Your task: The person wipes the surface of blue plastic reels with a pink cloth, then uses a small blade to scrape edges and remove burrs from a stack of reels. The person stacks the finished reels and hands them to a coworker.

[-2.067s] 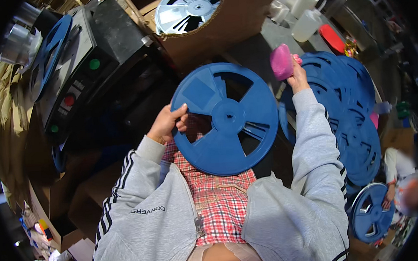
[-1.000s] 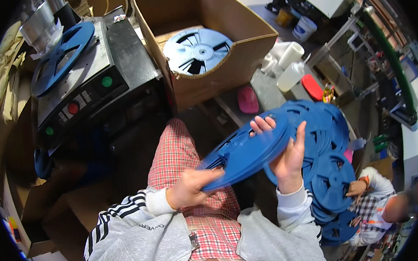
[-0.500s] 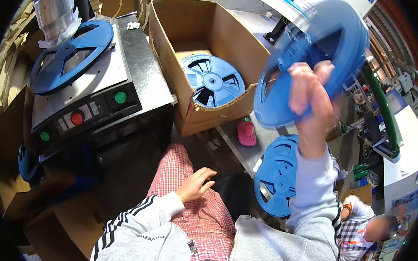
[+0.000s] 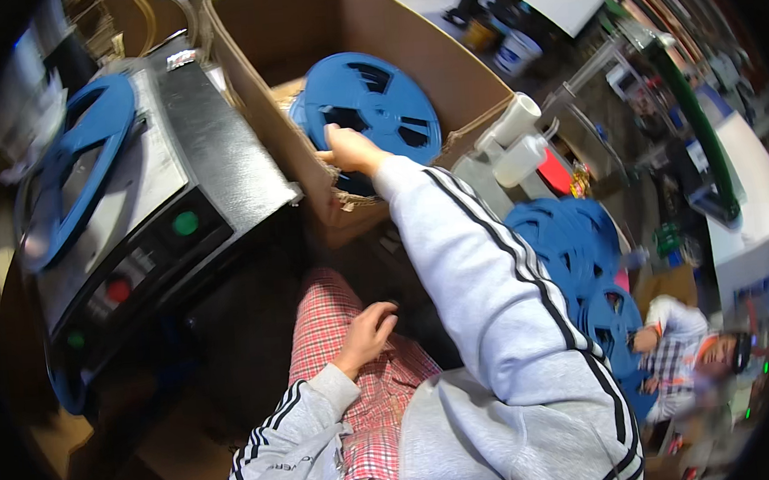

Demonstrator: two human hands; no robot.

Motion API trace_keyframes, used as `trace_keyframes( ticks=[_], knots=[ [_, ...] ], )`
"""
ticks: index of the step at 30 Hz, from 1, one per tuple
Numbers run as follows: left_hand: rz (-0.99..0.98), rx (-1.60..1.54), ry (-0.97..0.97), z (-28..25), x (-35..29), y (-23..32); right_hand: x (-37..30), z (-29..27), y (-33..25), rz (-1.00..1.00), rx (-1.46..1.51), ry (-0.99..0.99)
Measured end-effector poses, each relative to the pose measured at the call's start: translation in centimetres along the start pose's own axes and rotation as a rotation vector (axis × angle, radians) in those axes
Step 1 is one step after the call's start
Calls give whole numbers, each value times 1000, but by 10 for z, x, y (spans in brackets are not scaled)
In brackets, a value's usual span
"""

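My right hand [image 4: 356, 150] reaches over the near wall of a cardboard box [image 4: 259, 97] and grips the near edge of a blue plastic reel [image 4: 381, 106]. This reel is round, with cut-out windows, and lies inside the box on top of another blue reel, mostly hidden under it. My fingertips are partly out of sight behind the rim. My left hand [image 4: 366, 338] lies on my thigh, fingers loosely bent and apart, holding nothing.
Left stands a black machine [image 4: 227, 153] with green and red buttons and a blue reel [image 4: 85, 172] on its plate. To the right are white bottles [image 4: 520, 159], stacked blue reels [image 4: 563, 245] and a green curved arm [image 4: 693, 129]. A co-worker [image 4: 678, 353] sits at lower right.
My right hand has come from the upper right down into the box with the blue reel. The view has turned, bringing the bottles into sight. My left hand stays on my thigh.
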State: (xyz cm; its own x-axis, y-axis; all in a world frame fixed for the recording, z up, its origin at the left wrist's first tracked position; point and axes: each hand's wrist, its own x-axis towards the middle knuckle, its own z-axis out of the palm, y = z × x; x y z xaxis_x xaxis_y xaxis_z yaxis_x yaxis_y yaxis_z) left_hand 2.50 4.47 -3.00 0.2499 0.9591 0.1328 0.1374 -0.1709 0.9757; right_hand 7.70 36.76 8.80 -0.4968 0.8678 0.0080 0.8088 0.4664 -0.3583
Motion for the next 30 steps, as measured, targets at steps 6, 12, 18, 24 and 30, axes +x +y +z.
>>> trace_keyframes(
  ticks=[6,12,18,24,30],
  knots=[
    [5,5,-5,7,4,0,1,26,-27,91,62,-33],
    [41,21,-53,15,2,-18,-15,16,-21,85,231,37],
    [-112,-21,-6,12,3,-2,-134,-45,-63,-263,546,1055],
    [-120,-9,-87,20,-2,-3,-376,53,-12,165,317,728],
    [-204,-156,-151,43,2,-1,-503,94,73,769,-183,578]
  ],
)
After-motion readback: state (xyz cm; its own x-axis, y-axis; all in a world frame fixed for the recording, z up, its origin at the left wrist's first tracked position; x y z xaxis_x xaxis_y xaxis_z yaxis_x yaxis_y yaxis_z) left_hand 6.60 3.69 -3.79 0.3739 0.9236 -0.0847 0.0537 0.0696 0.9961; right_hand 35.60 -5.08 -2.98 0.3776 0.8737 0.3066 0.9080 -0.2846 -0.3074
